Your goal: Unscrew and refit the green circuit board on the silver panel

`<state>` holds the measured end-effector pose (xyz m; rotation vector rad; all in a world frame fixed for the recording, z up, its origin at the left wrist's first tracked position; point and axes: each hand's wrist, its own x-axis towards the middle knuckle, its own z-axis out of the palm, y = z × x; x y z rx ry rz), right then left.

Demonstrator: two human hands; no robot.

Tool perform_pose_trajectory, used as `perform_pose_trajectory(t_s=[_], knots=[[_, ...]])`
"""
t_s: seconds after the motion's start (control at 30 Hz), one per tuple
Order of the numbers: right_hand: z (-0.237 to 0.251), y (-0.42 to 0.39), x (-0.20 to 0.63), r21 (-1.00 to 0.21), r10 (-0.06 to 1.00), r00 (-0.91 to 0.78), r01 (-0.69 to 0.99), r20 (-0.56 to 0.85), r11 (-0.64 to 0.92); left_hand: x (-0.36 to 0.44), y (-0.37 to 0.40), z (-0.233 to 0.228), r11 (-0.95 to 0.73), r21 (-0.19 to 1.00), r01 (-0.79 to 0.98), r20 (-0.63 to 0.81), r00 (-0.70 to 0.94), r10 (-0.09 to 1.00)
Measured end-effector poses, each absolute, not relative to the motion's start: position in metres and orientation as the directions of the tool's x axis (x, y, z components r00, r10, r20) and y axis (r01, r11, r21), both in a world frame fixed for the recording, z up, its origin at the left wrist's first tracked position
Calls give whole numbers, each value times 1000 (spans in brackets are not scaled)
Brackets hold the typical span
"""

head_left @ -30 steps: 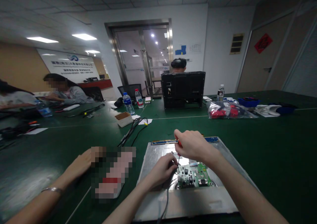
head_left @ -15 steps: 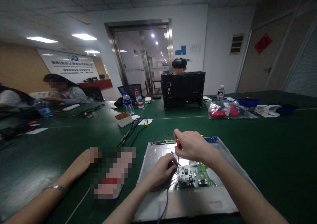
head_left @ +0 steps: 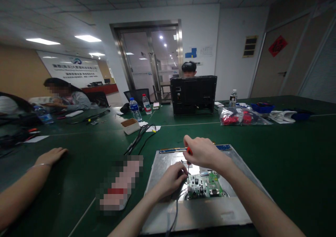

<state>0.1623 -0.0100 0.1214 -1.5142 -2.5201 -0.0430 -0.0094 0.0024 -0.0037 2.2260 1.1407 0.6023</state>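
Note:
In the head view, a flat metal panel [head_left: 231,210] lies on the table with a green circuit board [head_left: 207,188] on its middle. My right hand [head_left: 206,152] is closed around the red handle of a screwdriver [head_left: 189,151] held upright. Its thin shaft points down to the board's upper left corner. Beside that tip, my left hand [head_left: 173,177] has its thumb and fingers pinched at the board's left edge; what is between them is hidden. A dark cable [head_left: 175,214] runs from under this hand over the panel's near edge.
A co-worker's hand [head_left: 49,156] rests on the green table at left. Nearby lies a blurred-out pinkish flat object [head_left: 122,186]. Farther back are black cables [head_left: 136,141], a small open box [head_left: 130,126], bottles [head_left: 135,109], a black monitor frame [head_left: 193,95] and a plastic bag [head_left: 243,117].
The co-worker's hand has moved left, away from the blurred-out pinkish object. Both my hands and the screwdriver stay at nearly the same place on the board.

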Motion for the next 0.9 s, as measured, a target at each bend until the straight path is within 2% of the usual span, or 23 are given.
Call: perform_pose_trajectory(t_s=[0.27,0.5,0.9], knots=[[123,-6,169,-91,863,-487,861,134,500,-11,2,-3,-488,657,575,138,544,827],[121,-6,169,-80,852,-488,857,189,509,-11,2,-5,-479,663,575,137,536,833],[121,-5,170,-68,863,-483,865,149,496,-12,2,-5,-482,656,581,142,533,834]])
